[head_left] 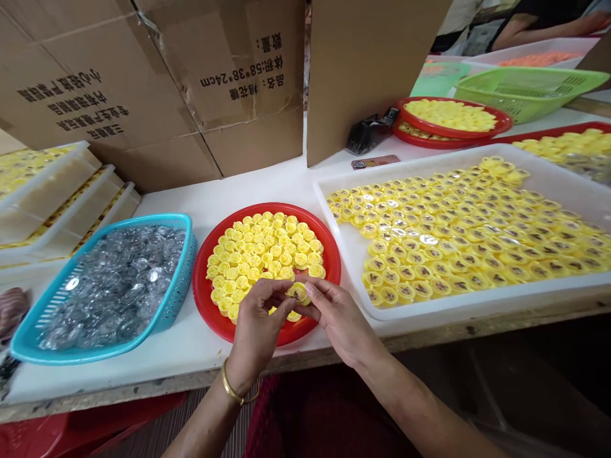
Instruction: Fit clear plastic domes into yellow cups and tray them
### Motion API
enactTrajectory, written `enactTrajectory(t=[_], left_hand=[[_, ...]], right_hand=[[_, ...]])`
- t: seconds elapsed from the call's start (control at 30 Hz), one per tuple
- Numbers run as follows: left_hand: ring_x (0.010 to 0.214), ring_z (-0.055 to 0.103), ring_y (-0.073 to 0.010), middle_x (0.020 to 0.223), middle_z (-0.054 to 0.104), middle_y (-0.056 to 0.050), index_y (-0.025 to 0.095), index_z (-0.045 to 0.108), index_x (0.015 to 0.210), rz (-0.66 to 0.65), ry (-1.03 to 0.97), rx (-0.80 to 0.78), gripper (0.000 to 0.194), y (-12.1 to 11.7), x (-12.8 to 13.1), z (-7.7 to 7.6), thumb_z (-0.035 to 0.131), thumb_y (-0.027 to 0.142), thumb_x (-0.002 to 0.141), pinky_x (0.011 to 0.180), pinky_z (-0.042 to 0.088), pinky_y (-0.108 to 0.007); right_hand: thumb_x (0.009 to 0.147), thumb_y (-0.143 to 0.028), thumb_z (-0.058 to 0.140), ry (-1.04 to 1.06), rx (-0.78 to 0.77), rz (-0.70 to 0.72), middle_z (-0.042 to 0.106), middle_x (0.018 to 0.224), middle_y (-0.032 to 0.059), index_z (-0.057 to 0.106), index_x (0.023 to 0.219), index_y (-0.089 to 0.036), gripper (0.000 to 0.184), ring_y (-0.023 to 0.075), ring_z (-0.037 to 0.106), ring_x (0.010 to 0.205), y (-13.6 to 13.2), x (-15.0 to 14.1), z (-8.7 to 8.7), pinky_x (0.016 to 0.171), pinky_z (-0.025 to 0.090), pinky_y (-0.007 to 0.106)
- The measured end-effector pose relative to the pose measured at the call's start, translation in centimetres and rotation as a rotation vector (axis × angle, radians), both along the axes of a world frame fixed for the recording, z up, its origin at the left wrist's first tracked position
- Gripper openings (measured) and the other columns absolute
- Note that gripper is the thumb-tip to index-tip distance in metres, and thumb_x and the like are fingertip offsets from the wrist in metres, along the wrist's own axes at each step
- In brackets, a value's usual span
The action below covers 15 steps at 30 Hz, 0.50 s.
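Observation:
Between my two hands, above the near right part of a round red tray (205,299), is a small round yellow plastic piece (298,291) with a dark printed centre. My left hand (260,315), with a gold bangle at the wrist, pinches its left side. On the right side, the thumb and fingers of my right hand (341,315) grip the same piece. Many similar yellow pieces (260,245) lie in the red tray under and beyond my hands. To the right, a white tray (351,261) holds rows of yellow pieces with dark centres under shiny covers.
A blue basket (189,254) of clear plastic covers (119,286) stands at left, with stacked white trays (95,191) behind. Cardboard boxes (238,114) wall the back. A phone (375,161), red trays (506,121) and a green basket (525,89) stand farther right. Another person's arm (539,32) shows beyond.

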<state>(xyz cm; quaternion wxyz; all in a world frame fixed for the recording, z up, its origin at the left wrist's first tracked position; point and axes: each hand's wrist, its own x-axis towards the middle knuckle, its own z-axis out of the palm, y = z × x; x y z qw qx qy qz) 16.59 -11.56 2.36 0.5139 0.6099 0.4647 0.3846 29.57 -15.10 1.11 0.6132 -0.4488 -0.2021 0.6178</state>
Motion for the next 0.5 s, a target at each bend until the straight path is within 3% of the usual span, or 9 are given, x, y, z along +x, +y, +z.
enactTrajectory(t=[0.1,0.2,0.3,0.4,0.5], left_hand=[[0.066,0.057,-0.0108,0.073,0.063,-0.001,0.015,0.066,0.081,0.046,-0.179,-0.198,0.016,0.2,-0.3,0.4,0.072,0.021,0.067,0.062,0.046,-0.022],[0.058,0.051,-0.0082,0.065,0.059,0.001,0.014,0.063,0.074,0.076,-0.254,-0.246,0.015,1.1,-1.4,0.9,0.072,0.02,0.065,0.056,0.042,-0.021],[0.058,0.05,-0.0081,0.065,0.058,0.002,0.014,0.06,0.071,0.215,-0.157,-0.095,0.011,2.8,-4.0,1.4,0.069,0.02,0.067,0.056,0.04,-0.021],[0.06,0.051,-0.0095,0.068,0.059,0.001,0.015,0.061,0.071,0.399,0.097,0.134,0.004,3.9,-7.9,2.1,0.064,0.018,0.07,0.057,0.04,-0.022],[0.061,0.052,-0.0103,0.068,0.06,0.0,0.016,0.066,0.069,0.452,0.358,0.27,0.006,4.0,-12.7,2.6,0.061,0.017,0.071,0.058,0.04,-0.023]], right_hand=[[0.073,-0.041,0.073,-0.021,-0.015,-0.009,0.062,0.122,0.0077,0.071,0.098,-0.019,0.033,0.0256,0.059,0.11,0.1,0.0,0.0,0.09,0.055,0.039],[0.07,-0.041,0.075,-0.036,-0.054,-0.009,0.063,0.124,0.0081,0.072,0.098,-0.02,0.035,0.0262,0.058,0.114,0.4,0.3,-0.3,0.093,0.054,0.036],[0.062,-0.044,0.08,-0.064,-0.129,0.002,0.064,0.124,0.0079,0.073,0.096,-0.022,0.041,0.0276,0.061,0.111,1.1,0.6,-0.8,0.089,0.056,0.032],[0.052,-0.046,0.083,-0.083,-0.191,0.004,0.065,0.122,0.0086,0.075,0.09,-0.022,0.046,0.0306,0.062,0.109,1.8,0.8,-0.8,0.081,0.059,0.03],[0.044,-0.048,0.085,-0.098,-0.242,-0.011,0.066,0.12,0.0089,0.075,0.085,-0.023,0.049,0.0323,0.062,0.11,2.0,0.7,-0.4,0.076,0.06,0.027]])
